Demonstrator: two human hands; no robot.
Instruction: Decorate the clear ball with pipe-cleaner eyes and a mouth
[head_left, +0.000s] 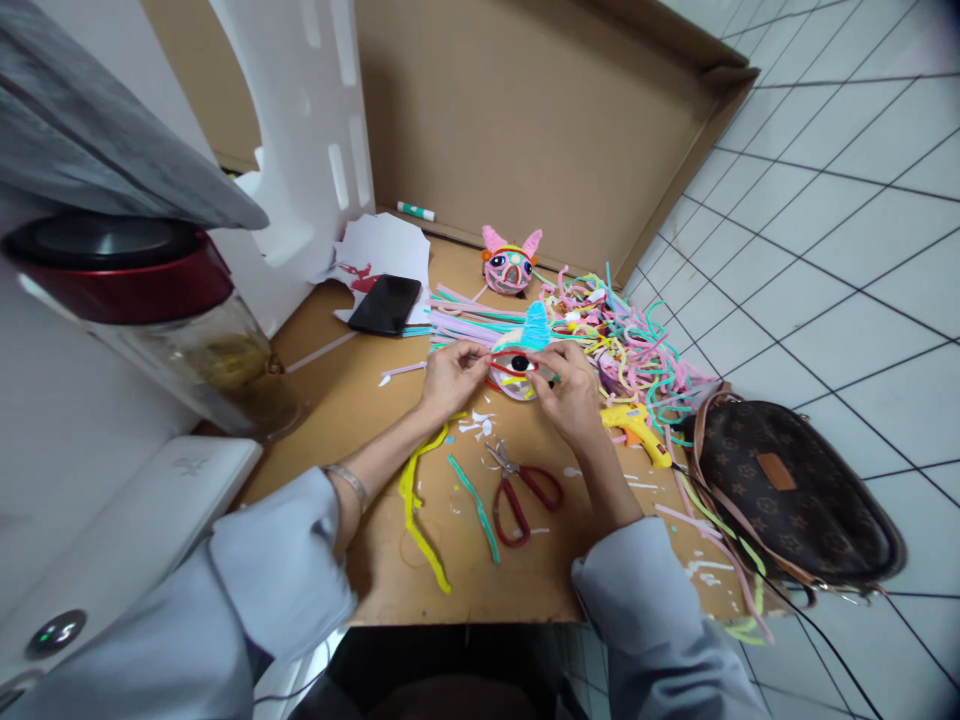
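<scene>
Between my hands is a rounded craft head (516, 388) with a blue fuzzy horn or ear on top, a black-and-white eye and yellow and pink trim. A red pipe cleaner (504, 353) curves around the eye. My left hand (455, 378) pinches the red pipe cleaner at its left end. My right hand (571, 388) has thumb and index finger closed on the head's right side, beside the eye. Nearer me lie red-handled pliers or cutters (516, 492), a green pipe cleaner (474, 508) and a yellow pipe cleaner (409, 500).
Behind stands a pink-eared craft head (509, 265). Tangled pipe cleaners (637, 350) spread at right, near a yellow glue gun (637, 432) with its cord and a brown bag (799, 490). Left are a black phone (386, 304), torn paper (382, 245) and a glass jug (232, 350).
</scene>
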